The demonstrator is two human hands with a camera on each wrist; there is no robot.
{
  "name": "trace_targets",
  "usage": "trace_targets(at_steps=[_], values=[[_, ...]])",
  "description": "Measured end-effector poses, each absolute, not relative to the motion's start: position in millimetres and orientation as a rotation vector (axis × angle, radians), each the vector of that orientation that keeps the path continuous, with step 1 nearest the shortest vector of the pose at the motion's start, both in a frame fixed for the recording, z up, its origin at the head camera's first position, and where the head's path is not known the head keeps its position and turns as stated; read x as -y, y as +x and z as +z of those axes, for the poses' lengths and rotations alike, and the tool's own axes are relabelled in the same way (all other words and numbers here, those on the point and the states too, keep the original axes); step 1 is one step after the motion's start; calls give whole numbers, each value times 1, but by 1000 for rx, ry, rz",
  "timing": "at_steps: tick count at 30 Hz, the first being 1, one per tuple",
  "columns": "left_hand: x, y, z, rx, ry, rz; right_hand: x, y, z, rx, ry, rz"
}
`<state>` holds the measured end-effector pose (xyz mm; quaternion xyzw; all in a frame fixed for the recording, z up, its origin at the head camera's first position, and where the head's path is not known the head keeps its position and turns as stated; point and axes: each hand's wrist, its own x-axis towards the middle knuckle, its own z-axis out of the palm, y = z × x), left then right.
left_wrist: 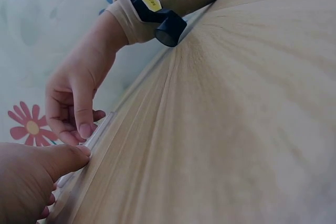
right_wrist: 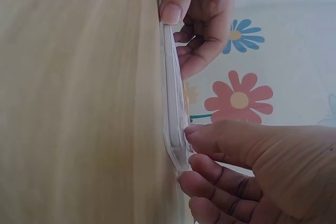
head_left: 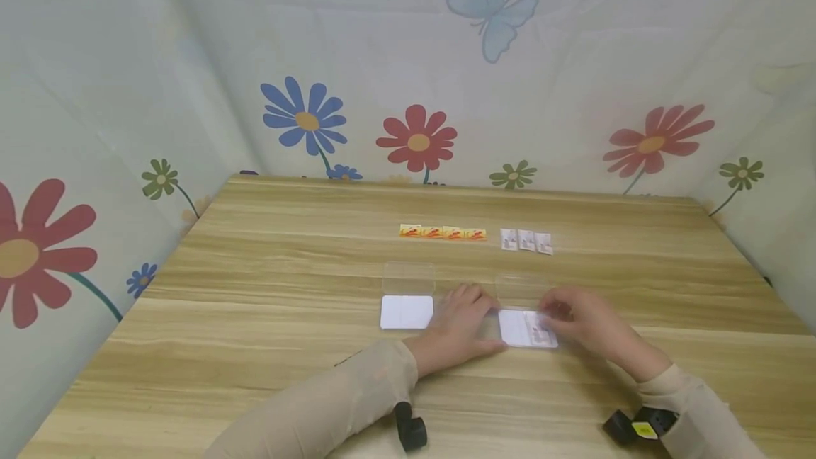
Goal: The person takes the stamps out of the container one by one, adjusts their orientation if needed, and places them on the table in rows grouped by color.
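Two small clear cases with white inside bases stand on the table, lids folded back. The left hand (head_left: 460, 328) holds the right-hand case (head_left: 513, 330) by its left end, thumb at the front corner and fingers behind. At that case's right end, the right hand (head_left: 583, 324) pinches a pale printed card (head_left: 540, 328) lying over the right half of the white base. In the right wrist view, the right thumb (right_wrist: 220, 139) is on top, with the other fingers curled beside the case's edge. The other case (head_left: 406, 312) sits left of the left hand.
Behind the cases lies a row of several yellow-and-red cards (head_left: 443, 232). To its right are three pale printed cards (head_left: 526, 240). The wooden table (head_left: 268, 261) meets a flower-patterned curtain (head_left: 357, 34) at its back edge. A black camera (head_left: 411, 431) is on each wrist.
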<state>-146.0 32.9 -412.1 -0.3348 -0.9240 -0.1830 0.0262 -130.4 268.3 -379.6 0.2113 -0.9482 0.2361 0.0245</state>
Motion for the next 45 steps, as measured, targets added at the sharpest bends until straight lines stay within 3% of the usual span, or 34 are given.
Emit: trace_targets(at_steps=[45], values=[[-33, -147, -414, 2844, -1041, -598, -261, -126, -383, 2927, 590, 741]])
